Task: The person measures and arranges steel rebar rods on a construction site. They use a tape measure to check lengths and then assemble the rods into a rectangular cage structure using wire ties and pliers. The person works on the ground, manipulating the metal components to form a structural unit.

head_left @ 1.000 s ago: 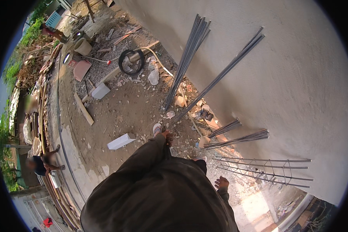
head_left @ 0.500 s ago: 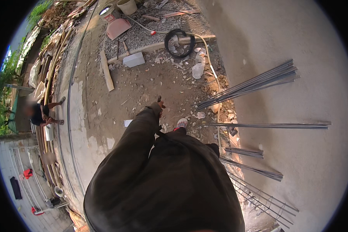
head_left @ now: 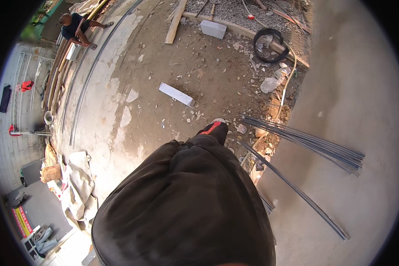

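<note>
Neither of my hands shows; my dark jacket (head_left: 186, 195) fills the lower middle and hides whatever is beneath it. One of my legs, in dark trousers with a red stripe (head_left: 212, 128), reaches forward to a light shoe on the dirt. To its right, a bundle of grey steel bars (head_left: 310, 144) lies from the rubble onto the concrete slab. A thinner pair of bars (head_left: 297, 190) runs slantwise below it. Ahead of the foot rests a long white block (head_left: 176, 94), lying apart on the dirt.
Farther off are another white block (head_left: 213, 29), a wooden plank (head_left: 176, 22) and a black coil (head_left: 255, 44). A pale hose (head_left: 291, 71) runs along the slab edge. Long bars (head_left: 91, 73) lie at left, near a seated person (head_left: 77, 30). A crumpled tarp (head_left: 80, 186) lies lower left.
My view has turned left, so the ground things have shifted right and the tarp has come in. The hand with a dark thing, seen earlier ahead of my jacket, has left the picture.
</note>
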`<state>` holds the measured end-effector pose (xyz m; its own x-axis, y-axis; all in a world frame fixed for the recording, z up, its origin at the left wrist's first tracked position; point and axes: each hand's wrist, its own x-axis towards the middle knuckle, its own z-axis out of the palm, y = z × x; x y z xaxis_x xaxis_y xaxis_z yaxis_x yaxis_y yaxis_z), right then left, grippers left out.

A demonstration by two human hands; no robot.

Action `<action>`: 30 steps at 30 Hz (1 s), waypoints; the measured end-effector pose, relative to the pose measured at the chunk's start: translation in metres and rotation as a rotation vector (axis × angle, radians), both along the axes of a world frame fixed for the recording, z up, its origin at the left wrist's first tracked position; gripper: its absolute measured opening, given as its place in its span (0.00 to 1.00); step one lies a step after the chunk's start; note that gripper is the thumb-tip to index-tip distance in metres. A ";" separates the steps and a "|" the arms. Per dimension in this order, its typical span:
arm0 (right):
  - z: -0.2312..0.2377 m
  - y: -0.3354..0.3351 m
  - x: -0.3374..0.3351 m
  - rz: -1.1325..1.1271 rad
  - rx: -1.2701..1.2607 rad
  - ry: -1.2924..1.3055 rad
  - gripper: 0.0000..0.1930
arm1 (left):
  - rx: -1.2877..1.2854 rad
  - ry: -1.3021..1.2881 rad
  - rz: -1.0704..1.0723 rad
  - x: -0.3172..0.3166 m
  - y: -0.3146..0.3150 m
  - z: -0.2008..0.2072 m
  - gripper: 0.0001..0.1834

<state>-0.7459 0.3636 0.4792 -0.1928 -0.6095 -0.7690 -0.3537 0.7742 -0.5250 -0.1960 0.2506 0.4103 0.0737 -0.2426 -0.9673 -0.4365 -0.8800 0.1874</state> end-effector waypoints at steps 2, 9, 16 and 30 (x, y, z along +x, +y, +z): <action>0.012 -0.032 -0.012 0.071 0.018 0.002 0.07 | 0.063 -0.002 0.103 0.000 0.044 0.011 0.28; -0.013 -0.164 0.024 0.339 -0.090 0.081 0.11 | 0.164 0.011 0.325 0.011 0.045 0.016 0.27; -0.037 -0.364 0.139 0.433 -0.029 0.057 0.19 | 0.040 -0.021 0.332 0.104 -0.153 -0.024 0.27; 0.016 -0.789 0.289 0.306 -0.349 0.071 0.15 | -0.318 -0.359 -0.300 0.147 -0.626 -0.014 0.24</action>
